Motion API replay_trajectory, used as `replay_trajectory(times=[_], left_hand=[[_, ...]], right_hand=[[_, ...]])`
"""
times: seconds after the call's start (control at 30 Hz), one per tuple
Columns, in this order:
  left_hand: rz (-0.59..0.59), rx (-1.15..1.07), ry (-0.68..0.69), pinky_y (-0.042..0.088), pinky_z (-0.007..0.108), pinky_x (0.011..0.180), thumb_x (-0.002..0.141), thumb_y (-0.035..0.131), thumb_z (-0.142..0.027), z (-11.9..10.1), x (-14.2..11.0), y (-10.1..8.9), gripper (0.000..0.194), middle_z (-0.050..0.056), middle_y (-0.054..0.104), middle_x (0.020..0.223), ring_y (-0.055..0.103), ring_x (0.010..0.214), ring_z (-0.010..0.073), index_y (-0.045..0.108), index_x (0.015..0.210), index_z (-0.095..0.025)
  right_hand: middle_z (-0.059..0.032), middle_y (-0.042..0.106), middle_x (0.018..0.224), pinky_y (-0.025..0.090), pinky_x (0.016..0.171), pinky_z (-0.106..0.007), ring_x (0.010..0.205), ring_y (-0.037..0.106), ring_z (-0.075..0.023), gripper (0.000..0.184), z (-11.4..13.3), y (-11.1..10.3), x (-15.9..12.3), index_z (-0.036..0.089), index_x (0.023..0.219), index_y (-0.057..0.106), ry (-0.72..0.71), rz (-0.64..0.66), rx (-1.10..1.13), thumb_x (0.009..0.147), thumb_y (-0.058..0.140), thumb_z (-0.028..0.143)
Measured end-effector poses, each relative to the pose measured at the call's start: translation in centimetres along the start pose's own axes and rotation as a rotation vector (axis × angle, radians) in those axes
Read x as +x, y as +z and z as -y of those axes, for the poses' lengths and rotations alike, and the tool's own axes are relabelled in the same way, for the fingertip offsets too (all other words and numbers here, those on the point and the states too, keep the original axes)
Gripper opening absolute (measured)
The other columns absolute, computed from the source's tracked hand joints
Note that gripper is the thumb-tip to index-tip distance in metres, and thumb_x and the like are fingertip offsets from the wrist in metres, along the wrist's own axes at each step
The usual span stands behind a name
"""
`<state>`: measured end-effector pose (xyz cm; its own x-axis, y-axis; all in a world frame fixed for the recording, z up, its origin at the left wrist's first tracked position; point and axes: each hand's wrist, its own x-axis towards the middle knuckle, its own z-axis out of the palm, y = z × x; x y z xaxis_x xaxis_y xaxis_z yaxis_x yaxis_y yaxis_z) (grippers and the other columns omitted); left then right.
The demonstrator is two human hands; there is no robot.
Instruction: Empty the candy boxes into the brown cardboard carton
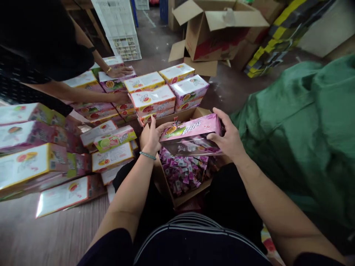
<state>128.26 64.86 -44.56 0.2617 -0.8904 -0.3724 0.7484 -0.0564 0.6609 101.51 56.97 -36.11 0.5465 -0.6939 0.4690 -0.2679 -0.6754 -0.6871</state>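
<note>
A pink box with a passion-fruit picture and a clear front is held tilted between my two hands. My right hand grips its right end, thumb on the front edge and fingers over the far side. At its left end my left hand is closed against the corner, with one finger pointing up. Through the clear side, small purple packets show inside. Below it, an open cardboard carton between my legs holds many loose purple sachets.
Stacked fruit-print boxes stand just beyond the carton, and more boxes fill the left. A co-worker's hands rest among them. Green cloth bulges at right. Behind are an open carton and white crates.
</note>
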Motion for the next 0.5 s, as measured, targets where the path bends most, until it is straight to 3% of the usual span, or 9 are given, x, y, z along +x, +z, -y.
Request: replay_trajectory(times=[0.1, 0.23, 0.37, 0.5], left_hand=[[0.109, -0.019, 0.106, 0.057, 0.044, 0.097, 0.094, 0.033, -0.08, -1.1, -2.1, -0.2, 0.085, 0.017, 0.074, 0.113, 0.068, 0.112, 0.0337, 0.065, 0.136, -0.014], [0.193, -0.014, 0.294, 0.049, 0.048, 0.11, 0.092, 0.025, -0.084, -3.1, -5.5, -0.9, 0.089, 0.013, 0.069, 0.131, 0.061, 0.129, 0.0324, 0.051, 0.153, -0.024], [0.273, -0.044, 0.4, 0.043, 0.051, 0.116, 0.089, 0.013, -0.088, -4.3, -7.5, -1.1, 0.1, 0.013, 0.064, 0.141, 0.051, 0.141, 0.0339, 0.042, 0.159, -0.023], [0.378, -0.086, 0.38, 0.037, 0.049, 0.121, 0.09, 0.018, -0.087, -4.2, -7.0, -1.0, 0.102, 0.017, 0.063, 0.141, 0.048, 0.144, 0.0334, 0.045, 0.157, -0.014]], right_hand=[[-0.0138, 0.051, 0.151, 0.036, 0.122, -0.052, 0.14, 0.048, -0.034, 0.086, 0.7, 0.6, 0.8, 0.022, 0.148, 0.053, -0.013, -0.003, 0.015, 0.083, 0.07, 0.076], [-0.0114, 0.055, 0.147, 0.037, 0.121, -0.05, 0.135, 0.052, -0.0312, 0.078, -0.1, 1.7, 0.2, 0.024, 0.141, 0.058, 0.069, -0.044, 0.178, 0.082, 0.072, 0.074], [-0.0113, 0.058, 0.14, 0.043, 0.115, -0.048, 0.127, 0.057, -0.029, 0.082, -0.4, 2.9, -2.3, 0.024, 0.141, 0.056, 0.169, -0.254, 0.419, 0.08, 0.071, 0.076], [-0.0103, 0.066, 0.122, 0.055, 0.097, -0.047, 0.109, 0.066, -0.0273, 0.091, 0.3, 3.7, -5.2, 0.023, 0.142, 0.05, 0.371, -0.437, 0.609, 0.078, 0.064, 0.087]])
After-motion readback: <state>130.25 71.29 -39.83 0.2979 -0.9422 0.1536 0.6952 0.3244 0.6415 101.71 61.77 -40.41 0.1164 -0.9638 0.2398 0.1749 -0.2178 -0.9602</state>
